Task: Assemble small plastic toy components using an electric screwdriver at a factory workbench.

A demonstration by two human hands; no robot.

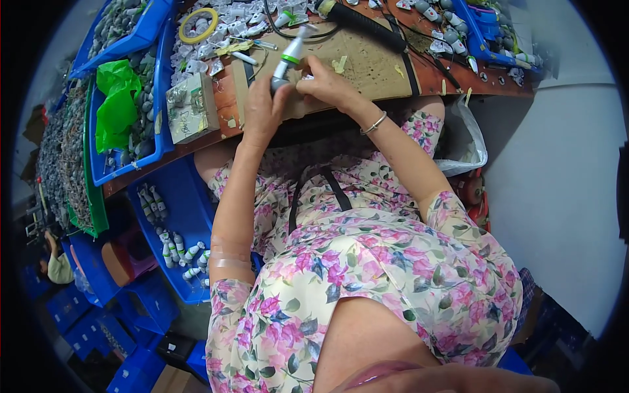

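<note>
My left hand is closed around the grey lower end of a tapered white-and-grey device with a bright green ring. Its narrow white end points up and away, slightly to the right. Close beside the grey end, my right hand has its fingers drawn together in a pinch; a small whitish bit shows at the fingertips, too small to name. Both hands are above the near edge of a worn cardboard sheet on the table. Past the device lies a black cylindrical tool with a cable.
White plastic parts and a yellow tape roll lie at the back left. A small box stands near a blue tray holding grey parts and green plastic. Below left, a blue bin contains several similar devices. A plastic bag hangs right.
</note>
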